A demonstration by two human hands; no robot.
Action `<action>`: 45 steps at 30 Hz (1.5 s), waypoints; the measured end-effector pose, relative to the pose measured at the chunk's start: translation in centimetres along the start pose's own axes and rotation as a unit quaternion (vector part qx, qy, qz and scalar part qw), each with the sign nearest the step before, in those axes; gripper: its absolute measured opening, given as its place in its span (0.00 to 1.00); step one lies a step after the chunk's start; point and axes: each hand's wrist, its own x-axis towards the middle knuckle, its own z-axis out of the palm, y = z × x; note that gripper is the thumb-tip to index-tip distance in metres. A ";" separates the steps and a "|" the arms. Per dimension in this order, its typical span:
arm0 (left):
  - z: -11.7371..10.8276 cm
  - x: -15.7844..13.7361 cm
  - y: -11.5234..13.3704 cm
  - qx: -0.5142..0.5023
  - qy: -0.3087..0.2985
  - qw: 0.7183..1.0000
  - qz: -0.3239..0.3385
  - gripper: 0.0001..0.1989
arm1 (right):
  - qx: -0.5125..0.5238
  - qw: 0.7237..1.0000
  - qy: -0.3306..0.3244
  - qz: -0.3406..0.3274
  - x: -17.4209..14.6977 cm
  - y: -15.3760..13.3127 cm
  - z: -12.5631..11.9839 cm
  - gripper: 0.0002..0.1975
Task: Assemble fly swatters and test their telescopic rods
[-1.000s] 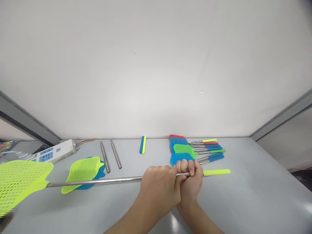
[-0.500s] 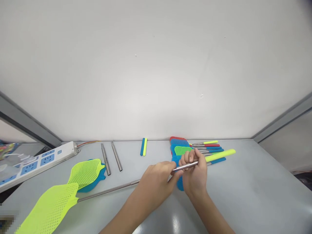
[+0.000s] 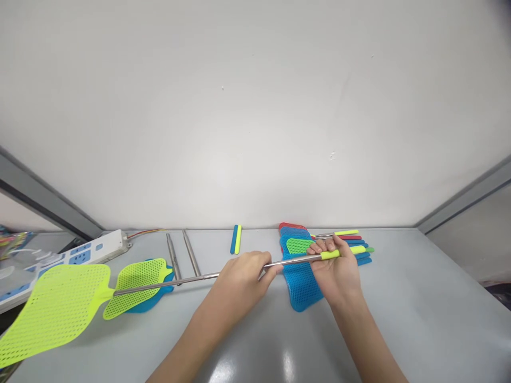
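Note:
A yellow-green fly swatter [image 3: 59,306] stretches across in front of me, its perforated head at the far left. My left hand [image 3: 245,271] is closed around its metal shaft. At the other end, the yellow handle [image 3: 343,252] lies across the palm of my right hand [image 3: 337,274], whose fingers curl loosely around it from behind. Beneath the right hand is a pile of fly swatters with blue heads [image 3: 301,287], a green head [image 3: 297,246] and a red one [image 3: 284,225]. Their handles point right and are partly hidden by that hand.
On the grey table [image 3: 423,308], another yellow-green swatter head [image 3: 138,279] overlaps a blue head [image 3: 149,303]. Two metal tubes [image 3: 191,252] lie nearby. A blue strip [image 3: 233,239] and a yellow strip [image 3: 238,239] rest near the wall. A white power strip [image 3: 107,246] is at left.
The held swatter's head has risen and shifted left, levelling the shaft. My left hand has moved slightly left and up. My right hand has moved right, from shaft to handle, its fingers looser.

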 end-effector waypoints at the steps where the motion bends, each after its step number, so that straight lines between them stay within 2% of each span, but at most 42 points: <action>1: 0.0 0.1 0.0 0.005 0.001 1.000 -0.002 0.17 | 0.011 1.000 -0.006 0.010 0.0 -0.2 0.0 0.14; 7: 0.1 0.0 -0.2 0.003 -0.017 1.000 -0.003 0.17 | 0.038 0.998 -0.038 0.024 -0.2 -1.2 -0.1 0.12; 14: -0.2 -0.2 -0.9 -0.022 -0.051 0.998 -0.012 0.19 | 0.038 0.998 -0.044 -0.026 0.2 -3.0 -0.9 0.12; 27: 1.1 -0.5 0.1 0.023 -0.014 0.999 0.045 0.17 | 0.017 0.996 -0.044 -0.081 0.2 -3.8 -1.4 0.17; 31: 1.7 -0.5 0.6 0.053 0.002 0.997 0.047 0.17 | 0.041 0.995 -0.032 -0.085 0.1 -4.1 -1.2 0.17; 41: 1.6 -0.5 1.6 0.148 0.054 0.987 0.024 0.15 | 0.062 0.986 -0.063 -0.140 0.0 -3.3 -1.2 0.18; 45: 2.1 -0.5 2.5 0.131 0.032 0.991 0.015 0.15 | 0.055 0.988 -0.074 -0.125 -0.4 -2.3 -0.7 0.19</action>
